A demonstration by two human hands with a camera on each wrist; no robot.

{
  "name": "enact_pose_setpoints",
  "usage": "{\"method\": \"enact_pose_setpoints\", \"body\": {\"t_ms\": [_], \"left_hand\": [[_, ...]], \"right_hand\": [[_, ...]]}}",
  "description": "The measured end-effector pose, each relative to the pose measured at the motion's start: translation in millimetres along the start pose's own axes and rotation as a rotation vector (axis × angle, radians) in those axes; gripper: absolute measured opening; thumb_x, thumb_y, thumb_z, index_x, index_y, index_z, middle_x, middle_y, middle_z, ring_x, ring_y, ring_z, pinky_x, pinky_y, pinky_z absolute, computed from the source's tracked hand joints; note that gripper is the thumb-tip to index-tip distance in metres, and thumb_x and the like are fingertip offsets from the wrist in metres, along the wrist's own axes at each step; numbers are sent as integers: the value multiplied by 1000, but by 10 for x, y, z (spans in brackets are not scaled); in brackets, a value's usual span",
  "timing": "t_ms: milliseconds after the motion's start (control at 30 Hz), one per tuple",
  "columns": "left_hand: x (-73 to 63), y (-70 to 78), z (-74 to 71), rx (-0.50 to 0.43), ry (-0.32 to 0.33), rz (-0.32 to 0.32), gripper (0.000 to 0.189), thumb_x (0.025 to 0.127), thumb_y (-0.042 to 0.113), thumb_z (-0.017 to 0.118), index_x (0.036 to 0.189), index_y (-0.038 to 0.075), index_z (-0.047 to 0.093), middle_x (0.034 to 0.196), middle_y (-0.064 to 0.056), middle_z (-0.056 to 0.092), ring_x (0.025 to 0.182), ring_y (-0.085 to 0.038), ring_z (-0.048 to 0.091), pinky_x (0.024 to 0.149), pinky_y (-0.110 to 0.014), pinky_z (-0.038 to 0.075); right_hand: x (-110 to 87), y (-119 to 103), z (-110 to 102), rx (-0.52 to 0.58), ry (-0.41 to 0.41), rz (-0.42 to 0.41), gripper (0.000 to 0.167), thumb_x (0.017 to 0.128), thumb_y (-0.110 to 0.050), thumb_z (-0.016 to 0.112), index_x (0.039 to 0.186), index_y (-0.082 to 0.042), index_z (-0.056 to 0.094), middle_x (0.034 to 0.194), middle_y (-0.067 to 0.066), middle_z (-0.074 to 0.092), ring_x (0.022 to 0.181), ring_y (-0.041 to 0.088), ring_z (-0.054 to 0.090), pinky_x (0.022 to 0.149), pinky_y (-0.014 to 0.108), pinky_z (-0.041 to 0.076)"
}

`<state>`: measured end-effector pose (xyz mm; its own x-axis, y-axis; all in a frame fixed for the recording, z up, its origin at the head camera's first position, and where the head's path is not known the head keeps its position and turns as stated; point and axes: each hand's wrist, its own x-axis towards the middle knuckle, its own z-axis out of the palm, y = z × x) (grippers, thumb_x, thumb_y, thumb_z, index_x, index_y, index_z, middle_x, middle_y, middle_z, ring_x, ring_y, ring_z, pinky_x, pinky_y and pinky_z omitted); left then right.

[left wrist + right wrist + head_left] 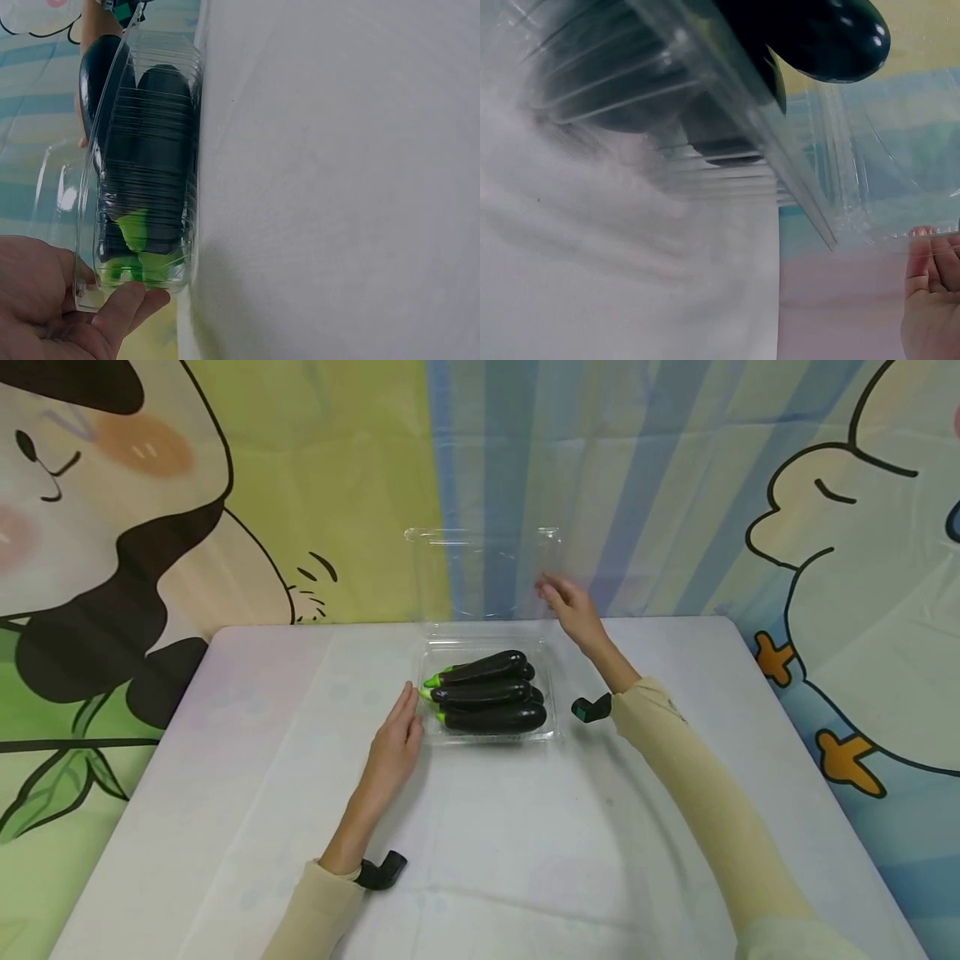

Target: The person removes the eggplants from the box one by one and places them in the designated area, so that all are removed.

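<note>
Steadying the clear tray (495, 738) at its left end, the left hand (392, 747) lays its fingers, mostly straight, against the wall; I see no squeeze there. Across from it, the right hand (573, 610) pinches the right edge of the clear lid (483, 572), though I cannot tell exactly where its thumb sits. The lid stands raised behind the tray, seemingly hinged along the back edge. I judge the step in hand to be working that lid with the tray braced. Swinging it either way calls, I think, for an even pull and a firm left hand, since thin plastic could flex or drag the tray. Inside the tray, on the white table (480, 835), glossy dark eggplants (487, 693) lie heaped above the rim, green stem ends leftward; partly hidden ones keep me from counting them.
</note>
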<state>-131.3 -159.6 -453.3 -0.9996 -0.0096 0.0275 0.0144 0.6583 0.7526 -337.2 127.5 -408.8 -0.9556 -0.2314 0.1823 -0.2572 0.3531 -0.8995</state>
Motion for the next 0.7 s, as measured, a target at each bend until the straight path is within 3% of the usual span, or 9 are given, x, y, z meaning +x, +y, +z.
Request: {"method": "enact_pose_setpoints", "body": {"t_ms": [133,267,367,433,500,567,633,700], "left_hand": [[2,-12,0,-3,7,9,51,103,16,40,152,5,29,163,-6,20,149,-24,24,119,-46,28],[2,0,9,-7,12,13,51,103,15,41,151,4,30,163,-7,21,149,-24,24,119,-46,28],[3,18,13,-9,9,10,51,103,15,41,152,5,29,163,-7,20,149,-24,24,119,-46,28],[3,22,15,-8,5,9,52,103,15,41,152,5,29,163,-7,19,149,-25,23,119,-47,28],[2,16,17,-8,1,7,52,103,15,41,152,5,28,163,-6,19,149,-25,22,119,-47,28],[0,11,17,-9,5,5,52,103,15,41,152,6,28,163,-5,19,149,-24,22,119,-46,28],[0,3,17,-12,6,6,52,103,15,41,152,6,28,163,-5,19,149,-24,22,119,-46,28],[-3,3,13,-19,11,3,52,103,16,41,152,6,29,163,-5,20,149,-23,23,119,-46,28]], "right_hand": [[-72,-140,13,11,15,12,42,103,-20,46,141,-2,47,139,20,55,129,31,54,108,44,45],[-117,-109,4,-3,43,14,43,103,-17,47,142,2,45,140,24,53,130,35,51,110,45,43],[-119,9,-7,-36,143,9,49,102,-24,49,145,-1,41,143,20,50,132,33,49,112,43,41],[-165,-26,-23,-71,237,-18,52,101,-25,51,145,0,39,144,20,49,133,32,48,111,43,42],[-217,-67,-41,-98,316,-97,51,100,-21,52,143,2,39,143,20,48,132,32,47,108,44,44],[-269,-112,-53,-136,344,-206,47,99,-16,53,140,5,43,138,23,50,128,34,49,103,47,48],[-335,-155,-57,-182,295,-305,44,99,-12,53,138,6,45,134,26,52,124,35,52,97,48,51],[-413,-210,-51,-230,183,-386,42,98,-9,54,137,6,46,130,27,54,120,35,55,93,47,53]]}}
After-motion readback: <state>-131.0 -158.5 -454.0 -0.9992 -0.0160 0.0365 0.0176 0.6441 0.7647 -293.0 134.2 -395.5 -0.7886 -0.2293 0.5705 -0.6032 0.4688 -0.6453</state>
